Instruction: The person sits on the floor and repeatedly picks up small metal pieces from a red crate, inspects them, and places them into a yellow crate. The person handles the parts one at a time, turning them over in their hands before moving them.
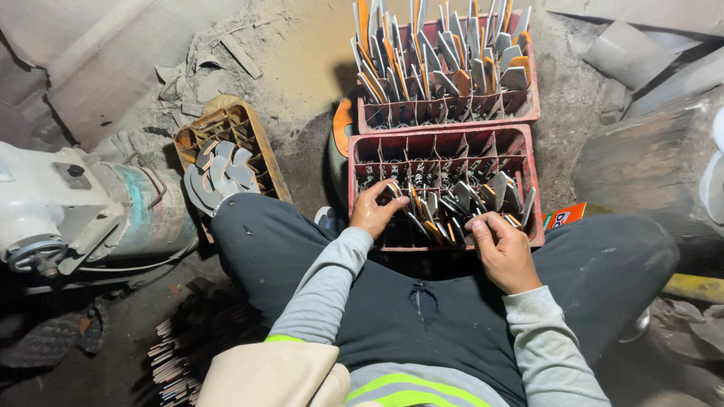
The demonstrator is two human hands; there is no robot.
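I sit on the floor with a red compartment crate point(446, 140) in front of my knees. Its near rows hold several grey and orange metal blades point(452, 207) standing on end. My left hand point(372, 211) rests at the crate's near left corner, fingers curled around one blade there. My right hand point(504, 249) is at the near right, fingertips pinching a blade in the front row. The far rows of this crate hold only small dark parts.
A second red crate point(445, 113), packed with upright blades, stands just beyond the first. An orange crate point(226, 143) with grey fan-shaped pieces lies to the left, beside a white and teal machine point(68, 203). Thin rods point(177, 354) lie bundled at lower left. Grey slabs point(641, 151) are piled at right.
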